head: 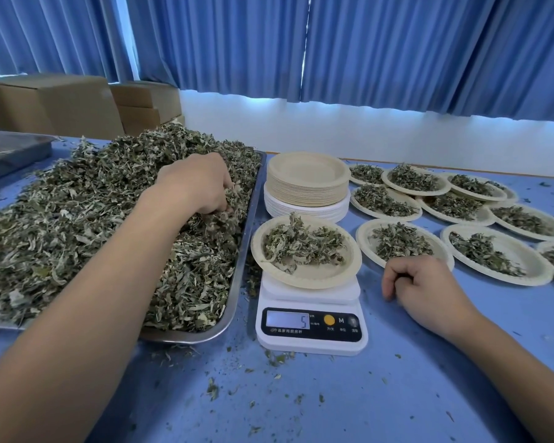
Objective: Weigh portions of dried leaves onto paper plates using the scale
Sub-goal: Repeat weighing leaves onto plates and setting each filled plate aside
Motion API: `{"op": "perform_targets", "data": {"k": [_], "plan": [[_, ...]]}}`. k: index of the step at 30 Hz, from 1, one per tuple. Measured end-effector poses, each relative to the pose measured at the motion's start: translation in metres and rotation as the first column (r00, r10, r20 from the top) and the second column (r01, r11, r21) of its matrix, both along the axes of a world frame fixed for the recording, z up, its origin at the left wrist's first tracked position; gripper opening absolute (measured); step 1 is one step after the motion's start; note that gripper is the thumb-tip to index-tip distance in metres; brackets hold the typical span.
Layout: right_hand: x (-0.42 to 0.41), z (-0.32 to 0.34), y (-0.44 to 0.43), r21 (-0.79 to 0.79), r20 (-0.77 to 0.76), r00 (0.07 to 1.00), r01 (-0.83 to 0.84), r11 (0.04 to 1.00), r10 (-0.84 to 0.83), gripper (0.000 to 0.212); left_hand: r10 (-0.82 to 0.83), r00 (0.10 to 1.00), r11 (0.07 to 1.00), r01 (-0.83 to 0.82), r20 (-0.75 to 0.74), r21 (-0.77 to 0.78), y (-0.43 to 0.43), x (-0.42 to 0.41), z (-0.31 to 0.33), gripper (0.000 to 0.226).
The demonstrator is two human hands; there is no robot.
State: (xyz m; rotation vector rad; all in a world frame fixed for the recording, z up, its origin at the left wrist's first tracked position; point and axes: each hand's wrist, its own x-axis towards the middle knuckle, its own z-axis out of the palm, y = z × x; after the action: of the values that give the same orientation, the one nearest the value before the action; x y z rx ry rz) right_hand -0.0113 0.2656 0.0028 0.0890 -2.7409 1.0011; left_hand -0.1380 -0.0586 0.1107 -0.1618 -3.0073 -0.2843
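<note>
A big heap of dried leaves fills a metal tray on the left. My left hand reaches into the heap near the tray's right side, fingers curled into the leaves. A white digital scale stands right of the tray; its display reads 5. On it sits a paper plate holding a small pile of leaves. My right hand rests on the table right of the scale, fingers loosely curled and holding nothing.
A stack of empty paper plates stands behind the scale. Several filled plates cover the blue table at the right. Cardboard boxes and another metal tray sit at the back left. Leaf crumbs litter the table's front.
</note>
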Motion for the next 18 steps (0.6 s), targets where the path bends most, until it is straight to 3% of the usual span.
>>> {"op": "perform_targets", "data": {"k": [3,6,9,11,15,18], "plan": [[0.000,0.001,0.000,-0.006,-0.002,1.000,-0.009,1.000,0.009,0.053,-0.001,0.998,0.999,0.003,-0.056,0.047,0.003,0.000,-0.002,0.041],[0.001,0.001,0.000,-0.021,-0.001,1.000,-0.010,1.000,0.010,0.053,-0.053,0.983,0.970,0.093,-0.178,0.225,0.007,0.000,0.002,0.034],[0.002,0.002,-0.002,-0.038,0.006,1.000,-0.010,0.999,0.010,0.053,-0.132,0.955,0.864,0.242,-0.265,0.441,0.024,0.009,0.004,0.015],[0.002,0.002,-0.002,-0.041,0.006,1.000,-0.011,0.999,0.011,0.053,-0.194,0.942,0.804,0.312,-0.274,0.505,0.044,0.018,-0.001,0.008],[0.002,0.002,-0.002,-0.054,0.007,1.000,-0.006,0.999,0.007,0.054,-0.363,0.910,0.841,0.413,-0.200,0.349,0.076,0.027,-0.023,0.012],[0.003,0.002,-0.002,-0.058,0.006,1.000,-0.006,0.998,0.007,0.054,-0.398,0.905,0.860,0.425,-0.148,0.283,0.078,0.024,-0.030,0.016]]}}
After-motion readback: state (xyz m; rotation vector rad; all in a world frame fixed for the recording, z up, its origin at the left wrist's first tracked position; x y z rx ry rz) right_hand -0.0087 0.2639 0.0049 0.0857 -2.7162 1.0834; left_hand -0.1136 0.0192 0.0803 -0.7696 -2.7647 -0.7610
